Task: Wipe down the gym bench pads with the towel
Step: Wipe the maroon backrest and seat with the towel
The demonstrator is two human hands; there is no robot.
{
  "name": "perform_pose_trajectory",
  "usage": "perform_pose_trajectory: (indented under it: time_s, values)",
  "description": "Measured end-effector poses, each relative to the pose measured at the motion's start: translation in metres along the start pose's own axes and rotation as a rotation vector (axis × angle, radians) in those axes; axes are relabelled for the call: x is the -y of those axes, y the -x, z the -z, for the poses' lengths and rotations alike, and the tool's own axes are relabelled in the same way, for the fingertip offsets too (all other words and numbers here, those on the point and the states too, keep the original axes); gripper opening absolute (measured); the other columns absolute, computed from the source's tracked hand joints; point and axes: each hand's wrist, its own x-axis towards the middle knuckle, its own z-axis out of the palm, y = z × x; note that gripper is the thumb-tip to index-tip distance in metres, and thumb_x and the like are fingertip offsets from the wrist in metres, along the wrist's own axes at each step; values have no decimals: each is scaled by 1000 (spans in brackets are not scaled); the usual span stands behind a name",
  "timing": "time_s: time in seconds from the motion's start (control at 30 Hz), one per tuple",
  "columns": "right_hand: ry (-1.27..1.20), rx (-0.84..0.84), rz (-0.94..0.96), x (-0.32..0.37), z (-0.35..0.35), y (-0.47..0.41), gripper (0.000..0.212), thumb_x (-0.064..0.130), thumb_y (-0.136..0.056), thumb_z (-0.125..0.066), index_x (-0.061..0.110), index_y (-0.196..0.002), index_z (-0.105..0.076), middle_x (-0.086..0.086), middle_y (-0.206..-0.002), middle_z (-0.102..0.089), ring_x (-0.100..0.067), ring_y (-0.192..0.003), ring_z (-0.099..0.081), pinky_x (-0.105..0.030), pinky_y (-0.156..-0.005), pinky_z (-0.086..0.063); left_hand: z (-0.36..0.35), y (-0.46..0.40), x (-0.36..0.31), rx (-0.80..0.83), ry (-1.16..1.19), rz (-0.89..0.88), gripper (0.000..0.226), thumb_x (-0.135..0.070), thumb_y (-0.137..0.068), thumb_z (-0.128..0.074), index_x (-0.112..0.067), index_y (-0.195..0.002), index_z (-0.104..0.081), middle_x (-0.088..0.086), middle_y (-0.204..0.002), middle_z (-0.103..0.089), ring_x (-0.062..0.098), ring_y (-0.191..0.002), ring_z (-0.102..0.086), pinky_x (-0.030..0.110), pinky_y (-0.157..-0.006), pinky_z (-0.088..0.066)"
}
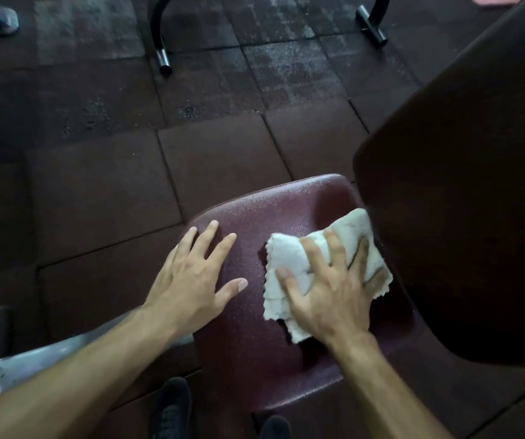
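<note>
Seat pad (254,327), towel (289,264) under right fingers (318,264)

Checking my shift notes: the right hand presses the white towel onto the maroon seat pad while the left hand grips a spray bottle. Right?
Not quite. The head view shows the left hand holding nothing; it rests flat on the seat pad. The right hand does press the towel there.

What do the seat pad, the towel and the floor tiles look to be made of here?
Seat pad: likely vinyl or faux leather, maroon, with a fine pebbled grain and a soft sheen. Towel: white terry-like cloth, judging by its fuzzy nap and wavy edge. Floor tiles: probably rubber matting, dark, matte and speckled, with seams between squares; some farther tiles show pale scuffed or dusty patches.
</note>
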Motion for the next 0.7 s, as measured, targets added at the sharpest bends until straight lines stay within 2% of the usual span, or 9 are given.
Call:
perform_pose_trajectory:
  time_s: [0.13,0.23,0.3,0.37,0.4,0.47,0.5,0.6,0.7]
  values:
    - [-4,33,-2,27,-6,45,73,82,-82,-44,39,-141,-50,1,-160,-34,-54,-149,-14,-87,-100,-18,-11,14,-5,-240,186,35,66,-59,-89,-39,-24,-144,-47,3,-155,-37,27,-141,-34,47,-115,-33]
    - [-41,57,-14,50,-14,54,77,83,-82,-43,40,-145,-47,-3,-164,-30,-56,-149,-11,-88,-101,-11,-16,27,-8,-376,327,148,49,-43,-90,-55,-21,-134,-56,2,-141,-50,26,-129,-46,43,-108,-38]
    - [-94,60,0,53,-10,51,78,85,-83,-38,46,-151,-36,0,-168,-21,-54,-151,-2,-87,-103,-4,-14,38,-17,-431,443,265,36,-31,-94,-64,-20,-128,-59,1,-126,-56,25,-117,-55,39,-102,-42]
    - [-184,40,0,39,2,52,76,83,-87,-32,48,-154,-27,2,-168,-18,-47,-153,-6,-80,-107,-8,-18,54,-30,-401,532,381,36,-27,-91,-66,-21,-126,-60,-3,-117,-56,19,-104,-58,32,-91,-43]
    - [-236,-8,-34,25,13,53,73,79,-88,-35,44,-152,-34,0,-164,-28,-44,-150,-20,-74,-108,-19,-19,61,-38,-378,544,405,38,-30,-89,-67,-23,-126,-60,-4,-115,-56,17,-99,-58,30,-87,-43]
    - [-313,-179,-162,-10,32,54,59,62,-90,-53,28,-138,-54,-5,-140,-52,-37,-126,-50,-57,-98,-41,-25,72,-57,-308,492,365,45,-40,-85,-69,-26,-127,-57,-7,-111,-56,15,-94,-59,32,-82,-48]
    - [-339,-157,-238,-26,39,52,50,54,-91,-58,25,-132,-58,-4,-129,-57,-34,-117,-55,-49,-93,-44,-28,76,-66,-256,473,345,50,-46,-84,-68,-26,-129,-55,-9,-112,-54,14,-94,-59,34,-81,-49]
    - [-464,174,-351,-54,48,44,46,48,-92,-62,23,-130,-57,5,-121,-51,-21,-116,-54,-37,-93,-43,-29,73,-88,-187,550,463,62,-55,-83,-67,-27,-135,-47,-10,-115,-53,11,-96,-58,30,-81,-47]
    - [-383,229,-291,-51,55,31,46,50,-90,-63,21,-125,-58,1,-122,-57,-23,-116,-54,-44,-98,-45,-21,64,-104,-191,702,686,48,-59,-82,-66,-28,-115,-50,-10,-96,-60,12,-94,-60,32,-81,-49]
